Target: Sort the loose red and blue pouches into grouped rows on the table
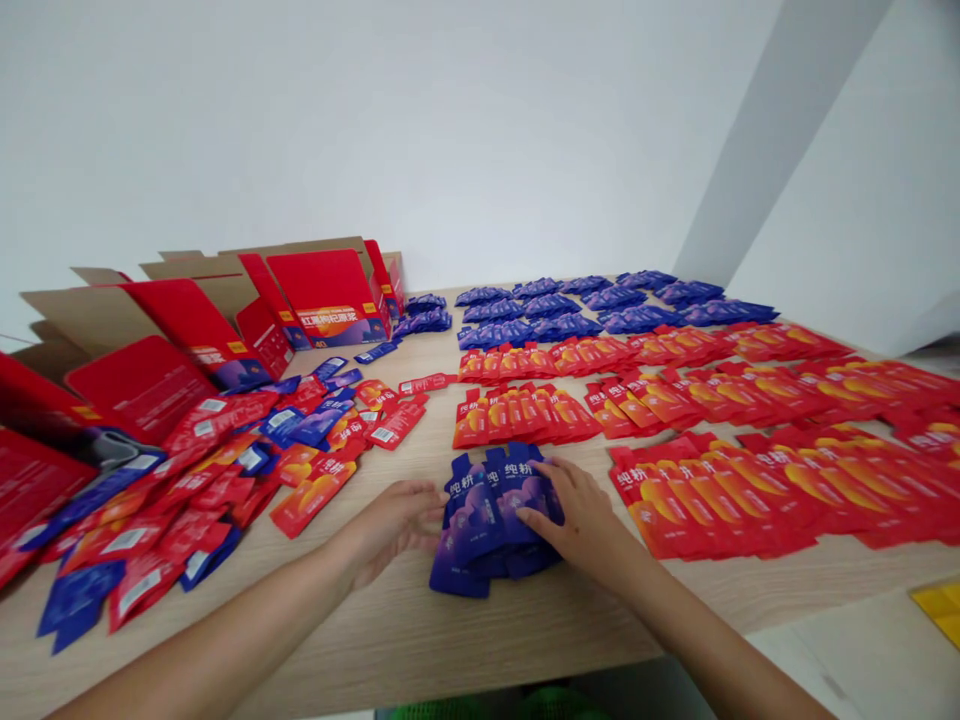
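Observation:
A small overlapping pile of purple drink pouches (499,520) with white lettering lies on the wooden table in front of me. My right hand (585,515) rests on the right side of this pile, thumb on the top pouch and fingers curled round its upper right edge. At the pile's left edge is my left hand (401,525), its fingers loosely bent and apart, holding nothing. Whether its fingertips touch the pouches I cannot tell. The lowest pouch sticks out toward me at the bottom left.
Overlapped rows of red pouches (705,490) lie to the right, with bundles of purple pouches (562,305) behind them. A loose heap of mixed pouches (180,500) spreads on the left. Open red cartons (330,300) stand along the back left, near a white wall (450,130).

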A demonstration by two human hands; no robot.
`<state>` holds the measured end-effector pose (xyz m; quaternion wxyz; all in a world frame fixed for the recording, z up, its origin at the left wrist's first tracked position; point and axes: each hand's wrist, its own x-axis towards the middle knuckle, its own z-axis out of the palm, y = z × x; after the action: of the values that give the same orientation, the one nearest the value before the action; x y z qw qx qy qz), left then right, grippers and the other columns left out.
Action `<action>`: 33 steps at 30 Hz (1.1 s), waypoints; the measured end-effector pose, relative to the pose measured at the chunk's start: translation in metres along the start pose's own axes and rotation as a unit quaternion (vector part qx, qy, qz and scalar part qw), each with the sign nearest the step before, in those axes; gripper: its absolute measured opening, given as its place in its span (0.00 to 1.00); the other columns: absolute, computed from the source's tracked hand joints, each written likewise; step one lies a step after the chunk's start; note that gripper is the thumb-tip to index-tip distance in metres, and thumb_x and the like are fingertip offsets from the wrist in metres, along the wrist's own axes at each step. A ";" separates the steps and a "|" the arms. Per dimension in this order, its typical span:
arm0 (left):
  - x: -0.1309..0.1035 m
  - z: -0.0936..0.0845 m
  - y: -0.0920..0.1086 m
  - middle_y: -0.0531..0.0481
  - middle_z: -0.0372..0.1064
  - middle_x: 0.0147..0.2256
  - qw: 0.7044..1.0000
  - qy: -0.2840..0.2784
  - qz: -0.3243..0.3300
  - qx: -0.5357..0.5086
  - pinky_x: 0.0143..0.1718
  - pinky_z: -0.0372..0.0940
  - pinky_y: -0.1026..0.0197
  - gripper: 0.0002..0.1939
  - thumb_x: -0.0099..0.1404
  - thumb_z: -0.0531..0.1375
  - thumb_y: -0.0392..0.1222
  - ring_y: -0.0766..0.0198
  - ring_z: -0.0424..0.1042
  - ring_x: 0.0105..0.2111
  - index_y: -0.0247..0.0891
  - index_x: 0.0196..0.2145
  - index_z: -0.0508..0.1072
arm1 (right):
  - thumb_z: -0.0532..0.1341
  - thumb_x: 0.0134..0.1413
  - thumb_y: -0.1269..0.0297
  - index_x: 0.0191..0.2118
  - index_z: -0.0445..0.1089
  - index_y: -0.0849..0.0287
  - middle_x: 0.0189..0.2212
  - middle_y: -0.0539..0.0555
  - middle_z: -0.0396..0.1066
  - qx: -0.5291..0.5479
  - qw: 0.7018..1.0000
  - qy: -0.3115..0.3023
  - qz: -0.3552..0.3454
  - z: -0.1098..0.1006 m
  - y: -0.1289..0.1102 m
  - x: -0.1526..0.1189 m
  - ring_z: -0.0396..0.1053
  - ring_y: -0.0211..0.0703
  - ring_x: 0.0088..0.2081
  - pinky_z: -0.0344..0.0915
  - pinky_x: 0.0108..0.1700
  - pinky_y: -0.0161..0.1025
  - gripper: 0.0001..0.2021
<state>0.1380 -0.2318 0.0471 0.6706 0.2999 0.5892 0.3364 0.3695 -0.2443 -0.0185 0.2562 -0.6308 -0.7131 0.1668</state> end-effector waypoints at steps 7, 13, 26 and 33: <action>0.009 0.023 -0.001 0.45 0.76 0.28 0.993 -0.122 -0.001 0.000 0.35 0.66 0.64 0.12 0.48 0.69 0.39 0.64 0.74 0.28 0.31 0.28 0.75 | 0.55 0.55 0.59 0.57 0.62 0.56 0.57 0.63 0.60 0.030 0.999 0.014 -0.027 0.011 -0.015 -0.008 0.57 0.60 0.58 0.56 0.56 0.60 0.23; 0.012 0.040 -0.008 0.46 0.77 0.32 0.995 -0.095 -0.021 -0.005 0.32 0.67 0.64 0.20 0.46 0.70 0.39 0.65 0.74 0.27 0.33 0.38 0.74 | 0.52 0.58 0.58 0.60 0.57 0.58 0.59 0.64 0.57 0.092 0.994 0.052 -0.034 0.024 -0.008 -0.022 0.53 0.57 0.61 0.52 0.60 0.60 0.24; 0.025 0.062 -0.028 0.46 0.76 0.41 0.987 -0.128 0.023 -0.091 0.42 0.68 0.58 0.29 0.46 0.68 0.33 0.58 0.76 0.38 0.38 0.48 0.71 | 0.56 0.55 0.56 0.57 0.60 0.53 0.64 0.57 0.48 0.285 0.958 0.013 0.012 0.009 0.001 -0.031 0.45 0.51 0.65 0.44 0.65 0.54 0.23; 0.014 0.063 -0.013 0.45 0.73 0.46 0.984 -0.163 0.025 -0.067 0.43 0.67 0.58 0.28 0.56 0.64 0.43 0.57 0.74 0.43 0.43 0.54 0.65 | 0.55 0.55 0.56 0.58 0.55 0.54 0.63 0.58 0.49 0.298 0.954 0.021 0.034 0.011 0.000 -0.031 0.45 0.50 0.65 0.42 0.65 0.52 0.25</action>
<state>0.2026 -0.2291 0.0364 0.7674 0.3199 0.4406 0.3385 0.3660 -0.2737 -0.0322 0.4413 -0.5528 -0.6041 0.3670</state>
